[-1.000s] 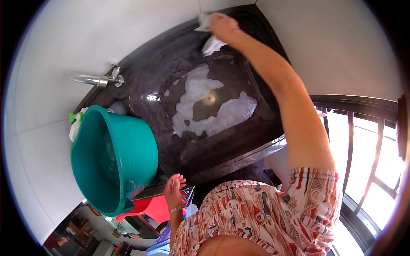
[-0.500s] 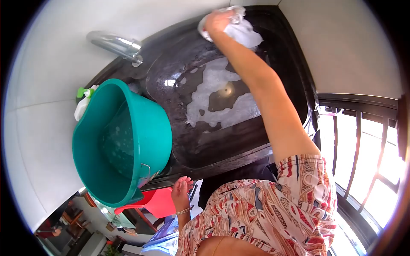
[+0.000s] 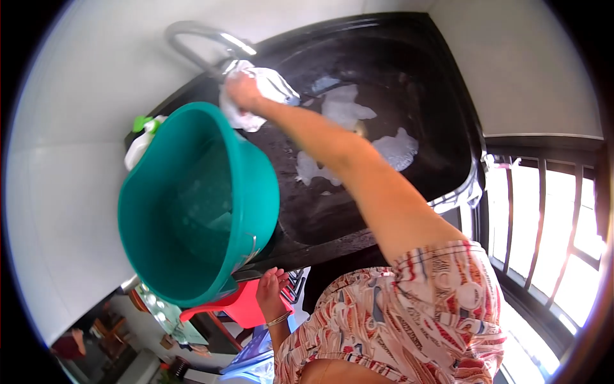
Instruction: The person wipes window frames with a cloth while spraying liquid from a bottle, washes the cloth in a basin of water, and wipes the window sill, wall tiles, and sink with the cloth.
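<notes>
My right hand (image 3: pixel 244 93) is closed on a white cloth (image 3: pixel 274 86), which lies bunched on the dark sink's rim below the faucet (image 3: pixel 203 42). Patches of foam and water (image 3: pixel 396 150) lie on the floor of the dark sink (image 3: pixel 326 214), around the drain, which my right forearm partly covers. My left hand (image 3: pixel 272 285) hangs by the sink's front edge, just right of the teal bucket, holding nothing, its fingers loosely curled and apart.
A large teal bucket (image 3: pixel 259 192) with some liquid inside stands at the sink's left end. Behind it is a white spray bottle with a green top (image 3: pixel 139 150). Below sits a red basin (image 3: pixel 246 307). A barred window (image 3: pixel 543 217) is at the right.
My right hand has moved the cloth from the sink's far rim leftward to the faucet's base. My left hand has stayed by the front edge. The view has shifted.
</notes>
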{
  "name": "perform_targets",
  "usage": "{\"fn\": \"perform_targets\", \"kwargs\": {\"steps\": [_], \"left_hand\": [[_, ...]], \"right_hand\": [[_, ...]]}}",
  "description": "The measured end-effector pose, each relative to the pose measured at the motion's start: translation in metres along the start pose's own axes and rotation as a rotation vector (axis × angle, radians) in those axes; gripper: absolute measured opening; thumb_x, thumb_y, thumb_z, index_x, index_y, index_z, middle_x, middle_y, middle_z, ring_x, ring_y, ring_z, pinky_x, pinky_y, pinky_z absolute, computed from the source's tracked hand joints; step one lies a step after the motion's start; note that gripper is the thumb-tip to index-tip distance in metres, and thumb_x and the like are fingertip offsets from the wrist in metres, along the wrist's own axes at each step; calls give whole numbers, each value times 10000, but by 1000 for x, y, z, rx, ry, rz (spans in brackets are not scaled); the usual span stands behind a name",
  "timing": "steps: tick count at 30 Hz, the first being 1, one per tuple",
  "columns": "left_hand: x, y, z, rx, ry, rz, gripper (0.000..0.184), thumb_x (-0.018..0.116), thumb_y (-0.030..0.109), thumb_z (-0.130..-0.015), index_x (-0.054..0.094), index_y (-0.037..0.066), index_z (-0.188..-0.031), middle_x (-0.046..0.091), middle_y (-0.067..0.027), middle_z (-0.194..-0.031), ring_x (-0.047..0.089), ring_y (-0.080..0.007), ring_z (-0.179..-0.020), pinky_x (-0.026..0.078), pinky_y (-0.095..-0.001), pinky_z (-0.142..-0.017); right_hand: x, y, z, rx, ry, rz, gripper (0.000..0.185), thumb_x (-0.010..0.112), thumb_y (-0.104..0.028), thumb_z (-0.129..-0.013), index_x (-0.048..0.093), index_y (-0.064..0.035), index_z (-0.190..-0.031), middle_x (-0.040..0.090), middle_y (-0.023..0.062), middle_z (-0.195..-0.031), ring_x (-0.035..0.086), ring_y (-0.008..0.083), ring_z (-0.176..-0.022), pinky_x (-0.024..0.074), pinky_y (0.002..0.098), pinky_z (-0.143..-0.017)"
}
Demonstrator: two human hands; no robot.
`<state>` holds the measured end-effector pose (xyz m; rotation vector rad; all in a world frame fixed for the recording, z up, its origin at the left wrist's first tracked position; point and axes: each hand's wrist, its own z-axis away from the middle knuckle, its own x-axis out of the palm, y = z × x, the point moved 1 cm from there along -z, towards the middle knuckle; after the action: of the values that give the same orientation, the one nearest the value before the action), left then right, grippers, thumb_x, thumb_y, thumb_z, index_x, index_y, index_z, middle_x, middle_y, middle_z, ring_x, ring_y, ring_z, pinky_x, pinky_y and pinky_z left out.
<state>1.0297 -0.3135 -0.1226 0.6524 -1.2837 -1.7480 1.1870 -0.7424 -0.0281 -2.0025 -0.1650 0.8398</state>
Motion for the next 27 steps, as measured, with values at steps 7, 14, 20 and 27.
{"fn": "perform_targets", "kwargs": {"steps": [7,14,20,27], "left_hand": [[-7,-7,8,3,-15,7,241,518,148,-887,559,-29,-1045,612,-119,-932,609,-196,-810,486,-288,-708],[-32,-2,16,-15,31,65,245,515,156,-892,555,-31,-1044,611,-106,-925,605,-188,-826,479,-284,-726],[-73,-6,-1,-35,45,117,207,505,113,-892,556,-13,-1047,609,-90,-944,591,-175,-841,469,-276,-723],[-91,15,-41,49,-50,1,172,547,126,-874,597,6,-987,630,-68,-933,583,-132,-848,447,-253,-739]], "right_hand": [[-88,-54,35,86,-520,-544,514,524,-251,-865,381,-62,-1322,526,87,-1200,513,173,-1039,509,291,-657],[4,-49,-28,-298,-519,-418,445,536,-189,-876,432,-121,-1303,543,78,-1178,517,147,-1042,412,264,-889],[31,-10,-20,-231,-505,-538,360,511,-168,-881,502,-68,-1226,600,62,-1035,571,128,-893,468,262,-783],[24,59,-6,264,-670,-659,347,498,-159,-885,506,-53,-1215,594,51,-1033,563,121,-883,462,260,-781]]}}
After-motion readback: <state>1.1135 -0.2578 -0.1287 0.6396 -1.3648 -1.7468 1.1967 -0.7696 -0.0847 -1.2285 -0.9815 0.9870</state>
